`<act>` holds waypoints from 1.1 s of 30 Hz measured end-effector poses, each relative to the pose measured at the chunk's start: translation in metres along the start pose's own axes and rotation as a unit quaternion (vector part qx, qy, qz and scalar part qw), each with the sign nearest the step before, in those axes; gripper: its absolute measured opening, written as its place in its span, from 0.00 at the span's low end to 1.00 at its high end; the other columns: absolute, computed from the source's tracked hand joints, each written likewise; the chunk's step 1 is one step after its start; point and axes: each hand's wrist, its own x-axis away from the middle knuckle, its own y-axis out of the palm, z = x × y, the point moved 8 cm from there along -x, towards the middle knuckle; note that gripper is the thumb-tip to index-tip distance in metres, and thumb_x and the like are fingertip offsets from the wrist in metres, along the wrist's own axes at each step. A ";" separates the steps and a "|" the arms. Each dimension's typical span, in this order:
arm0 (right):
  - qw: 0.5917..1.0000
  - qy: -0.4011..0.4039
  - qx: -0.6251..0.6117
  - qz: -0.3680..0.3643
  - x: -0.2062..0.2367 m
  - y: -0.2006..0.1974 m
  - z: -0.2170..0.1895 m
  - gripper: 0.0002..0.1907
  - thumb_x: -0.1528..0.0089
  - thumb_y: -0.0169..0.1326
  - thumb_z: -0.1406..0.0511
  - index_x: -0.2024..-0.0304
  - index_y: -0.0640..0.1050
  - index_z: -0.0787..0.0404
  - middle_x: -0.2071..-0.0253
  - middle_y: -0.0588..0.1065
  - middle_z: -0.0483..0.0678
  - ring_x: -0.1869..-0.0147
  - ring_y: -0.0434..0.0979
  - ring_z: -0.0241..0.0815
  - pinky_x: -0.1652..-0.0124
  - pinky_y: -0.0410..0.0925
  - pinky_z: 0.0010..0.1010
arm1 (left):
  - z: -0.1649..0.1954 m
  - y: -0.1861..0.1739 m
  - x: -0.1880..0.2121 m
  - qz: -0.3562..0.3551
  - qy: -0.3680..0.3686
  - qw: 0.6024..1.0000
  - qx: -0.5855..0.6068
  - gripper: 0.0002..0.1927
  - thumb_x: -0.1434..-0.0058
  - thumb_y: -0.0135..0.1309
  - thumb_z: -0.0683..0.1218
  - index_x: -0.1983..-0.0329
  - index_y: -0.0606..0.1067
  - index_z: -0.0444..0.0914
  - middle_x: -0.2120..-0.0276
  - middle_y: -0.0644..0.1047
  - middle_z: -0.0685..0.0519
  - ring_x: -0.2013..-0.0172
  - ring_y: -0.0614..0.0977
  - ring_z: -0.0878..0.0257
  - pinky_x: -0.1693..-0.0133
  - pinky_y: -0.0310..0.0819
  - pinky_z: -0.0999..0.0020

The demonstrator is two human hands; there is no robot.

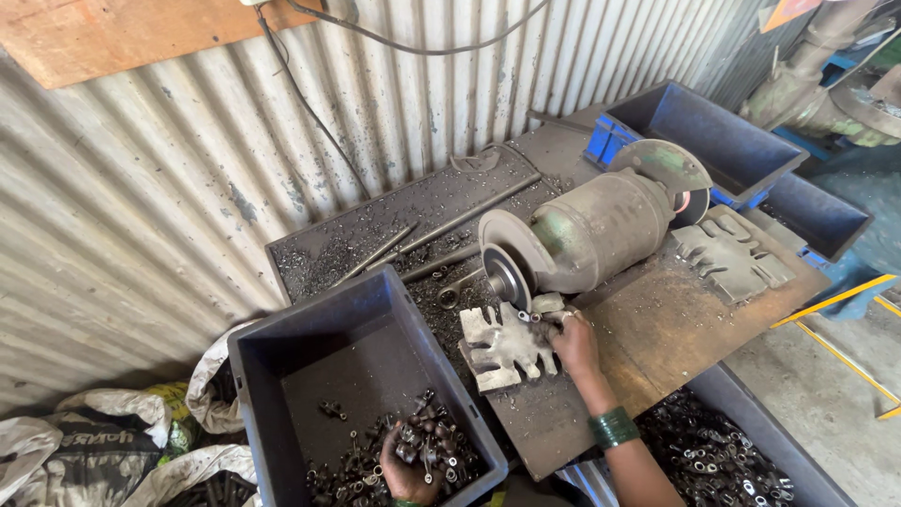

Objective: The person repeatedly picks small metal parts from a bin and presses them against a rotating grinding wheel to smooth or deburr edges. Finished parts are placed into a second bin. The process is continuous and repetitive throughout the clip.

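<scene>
Inside grey bin (282, 376), left hand (405, 469) grips small metal parts (427, 441).

Corrugated wall (141, 188) fills upper left, wooden board (103, 33) at top left corner, black cable (310, 103) hanging down it. Long rods (441, 225) lie mid-frame on the dark tray. Two blue bins (713, 141) upper right, green machine (807, 84) beyond. Sacks (103, 441) lower left. Yellow frame (845, 310) at right edge.
</scene>
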 end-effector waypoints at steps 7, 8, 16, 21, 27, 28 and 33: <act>0.997 -0.036 0.041 0.048 0.005 -0.001 -0.006 0.13 0.47 0.63 0.68 0.60 0.83 0.62 0.57 0.79 0.58 0.55 0.79 0.60 0.55 0.72 0.44 | 0.002 -0.004 0.001 0.006 0.004 1.000 0.003 0.16 0.41 0.49 0.56 0.63 0.77 0.40 0.70 0.78 0.47 0.66 0.81 0.51 0.68 0.78 0.54; 0.998 -0.032 0.032 0.049 0.007 -0.001 -0.005 0.12 0.48 0.63 0.67 0.60 0.83 0.62 0.58 0.80 0.57 0.55 0.80 0.59 0.55 0.72 0.43 | 0.003 -0.004 0.001 0.008 0.008 1.000 0.005 0.16 0.41 0.49 0.56 0.63 0.77 0.40 0.70 0.78 0.47 0.66 0.80 0.51 0.67 0.78 0.54; 0.997 -0.033 0.018 0.071 0.011 -0.006 -0.002 0.12 0.48 0.64 0.68 0.60 0.84 0.61 0.62 0.80 0.56 0.56 0.80 0.56 0.55 0.72 0.42 | 0.007 -0.004 -0.001 -0.006 0.017 0.999 0.030 0.15 0.42 0.51 0.56 0.64 0.76 0.40 0.72 0.78 0.48 0.67 0.80 0.51 0.67 0.78 0.54; 0.980 -0.127 0.096 0.116 0.027 -0.012 -0.034 0.10 0.46 0.63 0.68 0.61 0.83 0.59 0.59 0.79 0.53 0.56 0.80 0.54 0.57 0.73 0.41 | 0.008 -0.011 -0.002 0.044 0.015 0.999 0.021 0.15 0.41 0.50 0.56 0.63 0.76 0.40 0.71 0.78 0.47 0.67 0.79 0.51 0.67 0.78 0.54; 0.946 -0.271 0.111 0.137 0.049 -0.017 -0.053 0.15 0.48 0.62 0.71 0.57 0.82 0.63 0.59 0.77 0.52 0.55 0.79 0.53 0.57 0.74 0.41 | 0.009 -0.010 -0.005 0.031 -0.002 1.000 -0.004 0.17 0.42 0.49 0.56 0.64 0.75 0.39 0.72 0.79 0.47 0.68 0.81 0.52 0.68 0.77 0.55; 0.949 -0.274 0.106 0.117 0.050 -0.019 -0.048 0.14 0.45 0.63 0.69 0.56 0.81 0.62 0.58 0.78 0.52 0.55 0.80 0.50 0.58 0.75 0.39 | 0.010 -0.009 -0.005 0.024 0.001 1.000 -0.007 0.16 0.41 0.49 0.56 0.64 0.75 0.39 0.72 0.79 0.47 0.68 0.81 0.52 0.68 0.78 0.55; 0.996 -0.007 -0.008 -0.085 0.050 -0.104 0.021 0.22 0.50 0.67 0.67 0.53 0.81 0.65 0.57 0.80 0.52 0.53 0.79 0.45 0.54 0.70 0.40 | 0.004 -0.010 -0.001 0.041 0.004 0.999 -0.024 0.20 0.42 0.48 0.58 0.63 0.76 0.37 0.72 0.79 0.45 0.69 0.81 0.51 0.68 0.78 0.53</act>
